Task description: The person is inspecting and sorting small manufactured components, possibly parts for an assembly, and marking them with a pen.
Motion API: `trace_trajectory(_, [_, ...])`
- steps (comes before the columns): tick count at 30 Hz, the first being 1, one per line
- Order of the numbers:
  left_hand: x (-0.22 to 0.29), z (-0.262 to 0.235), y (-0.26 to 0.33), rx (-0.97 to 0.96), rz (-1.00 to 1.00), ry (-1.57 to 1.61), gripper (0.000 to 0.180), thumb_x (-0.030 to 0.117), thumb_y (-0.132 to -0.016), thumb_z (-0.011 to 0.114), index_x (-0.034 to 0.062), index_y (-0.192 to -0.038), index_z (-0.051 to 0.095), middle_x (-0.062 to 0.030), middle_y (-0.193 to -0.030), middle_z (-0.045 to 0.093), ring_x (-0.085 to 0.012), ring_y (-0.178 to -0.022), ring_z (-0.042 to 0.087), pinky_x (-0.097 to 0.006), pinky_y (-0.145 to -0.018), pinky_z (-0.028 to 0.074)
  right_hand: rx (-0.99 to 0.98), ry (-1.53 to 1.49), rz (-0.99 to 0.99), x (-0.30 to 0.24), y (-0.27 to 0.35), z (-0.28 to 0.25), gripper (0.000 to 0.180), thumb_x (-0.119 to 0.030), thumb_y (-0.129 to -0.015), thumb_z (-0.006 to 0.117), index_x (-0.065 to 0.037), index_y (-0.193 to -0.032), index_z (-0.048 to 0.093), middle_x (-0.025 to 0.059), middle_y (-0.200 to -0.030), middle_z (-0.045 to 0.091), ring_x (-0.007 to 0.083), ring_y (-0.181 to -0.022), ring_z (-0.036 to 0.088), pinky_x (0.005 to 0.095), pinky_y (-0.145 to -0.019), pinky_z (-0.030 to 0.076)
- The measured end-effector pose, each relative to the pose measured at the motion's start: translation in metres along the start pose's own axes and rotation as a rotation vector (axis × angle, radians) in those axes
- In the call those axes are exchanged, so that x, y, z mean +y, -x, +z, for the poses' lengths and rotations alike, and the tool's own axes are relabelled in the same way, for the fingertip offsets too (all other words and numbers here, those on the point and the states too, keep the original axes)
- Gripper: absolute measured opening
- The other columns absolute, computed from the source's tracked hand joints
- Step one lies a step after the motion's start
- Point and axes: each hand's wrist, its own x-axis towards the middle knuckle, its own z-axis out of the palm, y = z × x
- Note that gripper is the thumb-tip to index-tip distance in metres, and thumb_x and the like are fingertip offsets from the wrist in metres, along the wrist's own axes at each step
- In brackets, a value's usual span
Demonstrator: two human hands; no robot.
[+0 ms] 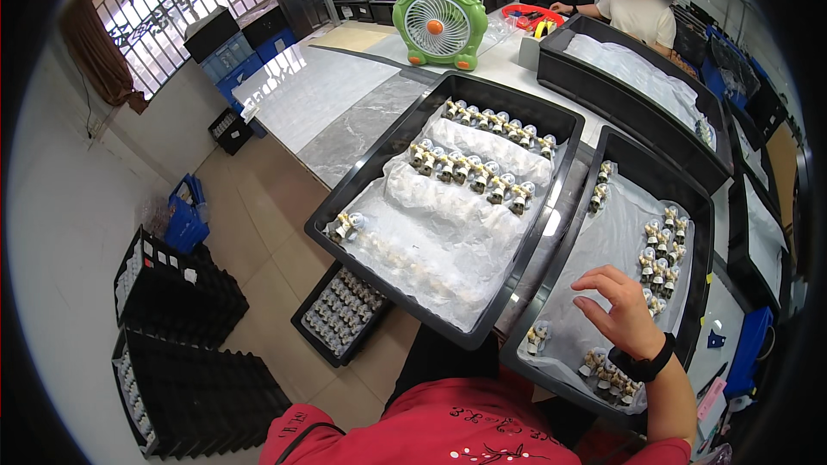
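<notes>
- Sorting of small figurines looks mid-way, I judge: my right hand (624, 314) hovers open, fingers spread, gripping nothing, above the plastic-lined right tray (702, 207).
- Figurines (662, 258) cluster just beyond the fingertips; more (610, 376) lie under the wrist.
- Next move calls for a short forward reach and a light pinch.
- Left hand is out of view.
- Tray wall sits close to the right; the left tray (508, 90) abuts on the other side, so room is tight sideways, free above.
</notes>
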Motion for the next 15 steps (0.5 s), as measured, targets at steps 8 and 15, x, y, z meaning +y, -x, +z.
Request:
trace_trajectory(8, [-0.002,0.018,0.004,-0.163,-0.021,-0.091,0.029,0.022,-0.093,0.045,0.0024,-0.114,0.052,-0.0114,-0.107,0.062,-0.0257,-0.093,0.062,-0.033,-0.075,0.051,0.038,0.048,0.008,0.008,0.005,-0.009,0.018,-0.004,-0.076,0.065,-0.006,-0.094,0.061,0.0134,-0.091,0.06,0.0311,-0.085,0.059,0.0351,-0.073,0.048])
trace_trajectory(15, [0.032,0.056,-0.034,-0.528,0.04,-0.329,0.031,0.023,-0.094,0.045,0.0019,-0.117,0.051,-0.0119,-0.11,0.063,-0.0262,-0.096,0.063,-0.033,-0.077,0.052,0.264,0.133,0.057,0.014,-0.014,-0.049,0.017,-0.008,-0.078,0.065,0.0,-0.093,0.062,0.0135,-0.085,0.063,0.0272,-0.078,0.061,0.0327,-0.07,0.048])
